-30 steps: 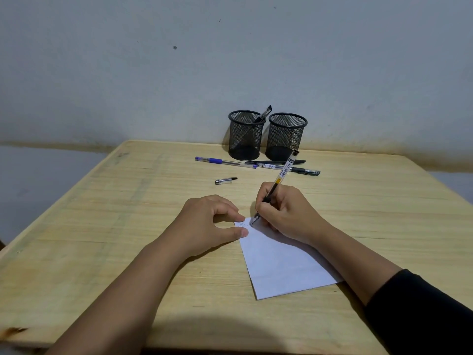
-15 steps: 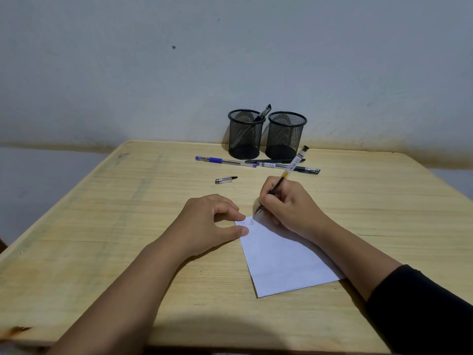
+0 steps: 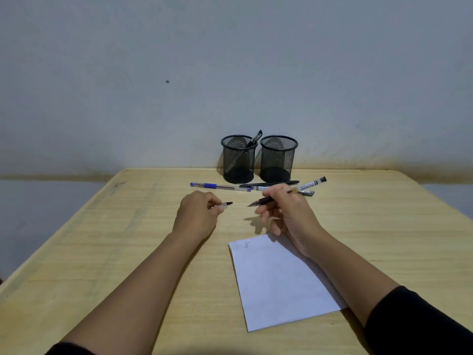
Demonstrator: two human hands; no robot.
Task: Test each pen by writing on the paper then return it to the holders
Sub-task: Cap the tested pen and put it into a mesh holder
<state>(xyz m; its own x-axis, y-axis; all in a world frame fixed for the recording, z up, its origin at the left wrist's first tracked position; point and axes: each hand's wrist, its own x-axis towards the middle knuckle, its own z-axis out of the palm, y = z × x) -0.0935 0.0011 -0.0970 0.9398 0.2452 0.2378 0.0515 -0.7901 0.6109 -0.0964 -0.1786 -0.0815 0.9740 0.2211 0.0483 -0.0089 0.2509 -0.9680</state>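
Observation:
My right hand (image 3: 286,213) holds a clear-barrelled black pen (image 3: 311,185) level above the table, its tip pointing left. My left hand (image 3: 198,213) pinches the small pen cap (image 3: 225,204), whose end points right toward the tip; a gap remains between them. The white paper (image 3: 279,280) lies near me with small marks at its top left corner. Two black mesh holders stand at the back: the left holder (image 3: 239,160) has one pen leaning in it, the right holder (image 3: 278,158) looks empty.
A blue pen (image 3: 217,186) and a dark pen (image 3: 271,183) lie on the wooden table (image 3: 102,252) just in front of the holders. Another pen lies partly hidden behind my right hand. A grey wall rises behind the table.
My right hand lifted the pen off the paper and moved it away toward the holders. My left hand left the paper and picked up the cap from the table.

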